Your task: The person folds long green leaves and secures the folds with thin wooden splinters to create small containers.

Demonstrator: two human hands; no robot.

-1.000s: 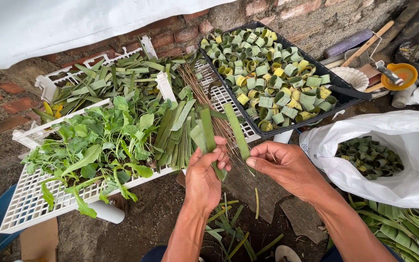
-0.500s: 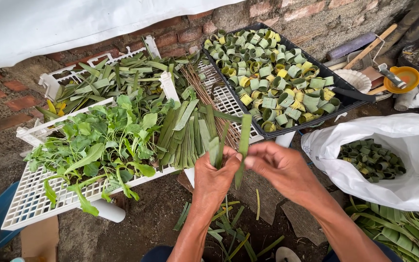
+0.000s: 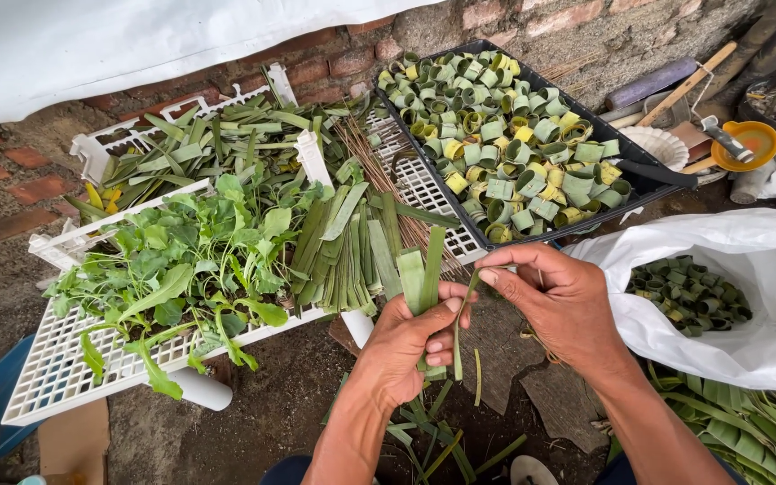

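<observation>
Leaf strips (image 3: 417, 280) stand upright in our left hand (image 3: 404, 339), a small bundle of flat green lengths pinched between thumb and curled fingers, their tops rising just above the knuckles and their lower ends poking out below the palm. Our right hand (image 3: 560, 301) sits just beside it, thumb and forefinger nipped together on one thin strip (image 3: 465, 310) that hangs down between the two hands; the other fingers are loosely bent and hold nothing more.

To do this well, we judge that the left grip should be firm enough to hold the bundle square but loose enough for one strip to slide free without dragging its neighbours. We would pull along the grain, not sideways, so the strip does not split, and keep the pinch near its end.

Both hands are over bare ground, just in front of the white crate (image 3: 56, 377) that carries loose greens (image 3: 190, 260) and more cut strips (image 3: 343, 251). Beyond it, the black tray (image 3: 653, 175) is packed with rolled leaf rings (image 3: 505, 135). To the right, a white bag (image 3: 765, 269) holds more rings (image 3: 689, 292), close to our right wrist.
</observation>
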